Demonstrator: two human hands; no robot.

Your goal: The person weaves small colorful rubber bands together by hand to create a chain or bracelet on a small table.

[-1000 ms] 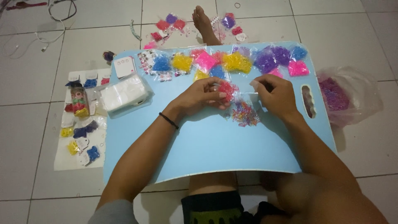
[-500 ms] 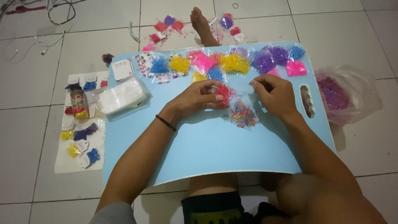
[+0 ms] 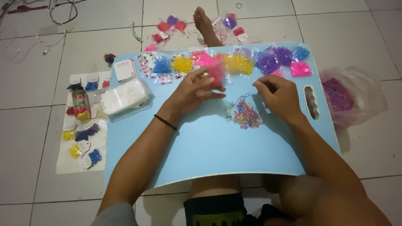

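Observation:
I sit on the floor with a light blue lap table (image 3: 217, 150) over my legs. My left hand (image 3: 192, 90) grips a clear packet of red-pink rubber bands (image 3: 216, 74) at the table's far middle. My right hand (image 3: 278, 96) hovers with fingers pinched, empty as far as I can tell, just right of a clear bag of mixed coloured bands (image 3: 245, 113) lying flat on the table. Small packets of blue (image 3: 161, 65), yellow (image 3: 183, 63), pink (image 3: 202, 57) and purple (image 3: 268, 62) bands line the far edge.
A clear box of white cards (image 3: 123, 97) sits on the table's left corner. A large bag of purple bands (image 3: 345, 96) lies on the tiles at right. Carded packs and a small jar (image 3: 81, 102) rest on a white sheet at left. My bare foot (image 3: 205, 23) extends beyond the table.
My left hand lifted the red-pink packet away from the mixed bag toward the far row. The right hand let go and drew back right, leaving the mixed bag flat.

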